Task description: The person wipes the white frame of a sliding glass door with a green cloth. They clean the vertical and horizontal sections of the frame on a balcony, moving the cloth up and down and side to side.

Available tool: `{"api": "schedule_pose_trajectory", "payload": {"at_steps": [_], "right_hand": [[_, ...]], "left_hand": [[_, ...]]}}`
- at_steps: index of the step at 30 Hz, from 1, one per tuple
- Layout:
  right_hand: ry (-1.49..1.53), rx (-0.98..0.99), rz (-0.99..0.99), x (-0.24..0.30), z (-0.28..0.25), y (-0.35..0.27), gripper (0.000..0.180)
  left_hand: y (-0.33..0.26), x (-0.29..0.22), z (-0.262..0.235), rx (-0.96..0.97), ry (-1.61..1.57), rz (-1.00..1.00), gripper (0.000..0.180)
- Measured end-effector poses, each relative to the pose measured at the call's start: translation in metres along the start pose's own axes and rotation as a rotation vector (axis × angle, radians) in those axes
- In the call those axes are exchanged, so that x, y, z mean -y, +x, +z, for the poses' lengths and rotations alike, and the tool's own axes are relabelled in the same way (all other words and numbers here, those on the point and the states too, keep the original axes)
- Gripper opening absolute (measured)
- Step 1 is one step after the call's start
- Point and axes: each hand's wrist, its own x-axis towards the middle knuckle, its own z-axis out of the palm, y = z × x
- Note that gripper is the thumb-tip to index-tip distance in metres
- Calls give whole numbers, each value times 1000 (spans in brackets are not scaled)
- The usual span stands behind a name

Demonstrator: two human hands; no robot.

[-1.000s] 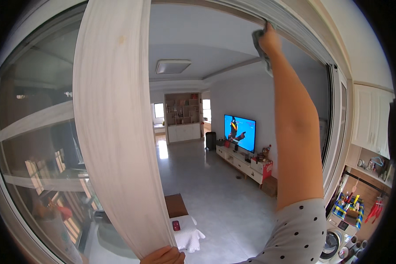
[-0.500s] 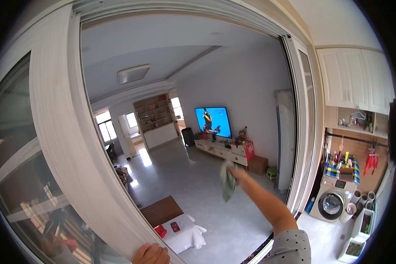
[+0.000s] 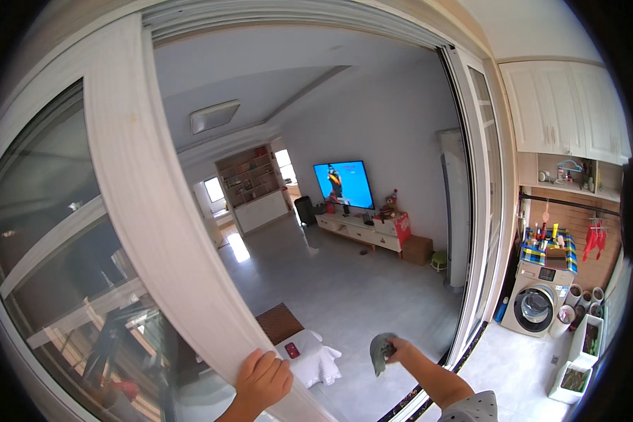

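My left hand [image 3: 264, 380] grips the edge of the white sliding door [image 3: 144, 169], its fingers wrapped round the frame low down. Glass panels with white crossbars fill the door to the left of that frame. In my right hand [image 3: 399, 349] is a grey-green cloth [image 3: 381, 353], bunched at the fingers with its free end hanging down. The cloth is in the open doorway, apart from the door frame, above the grey floor.
Beyond the doorway stand a white-covered table [image 3: 316, 359] with a red phone-like object, a television [image 3: 344, 184] and a low cabinet [image 3: 362, 231]. At right are a washing machine [image 3: 534, 308], planters [image 3: 575, 380] and wall cabinets [image 3: 566, 105]. The floor track [image 3: 464, 360] runs below my right arm.
The cloth and my right hand have moved lower and slightly right. My left hand shows more fully, still on the door frame. The view has shifted, and the door frame appears further right.
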Motion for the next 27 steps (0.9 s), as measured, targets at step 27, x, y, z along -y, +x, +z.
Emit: {"api": "schedule_pose_trajectory", "payload": {"at_steps": [27], "right_hand": [[-46, 226, -3348, 139, 606, -647, 13]], "left_hand": [[4, -1, -7, 84, -19, 29, 8]]}}
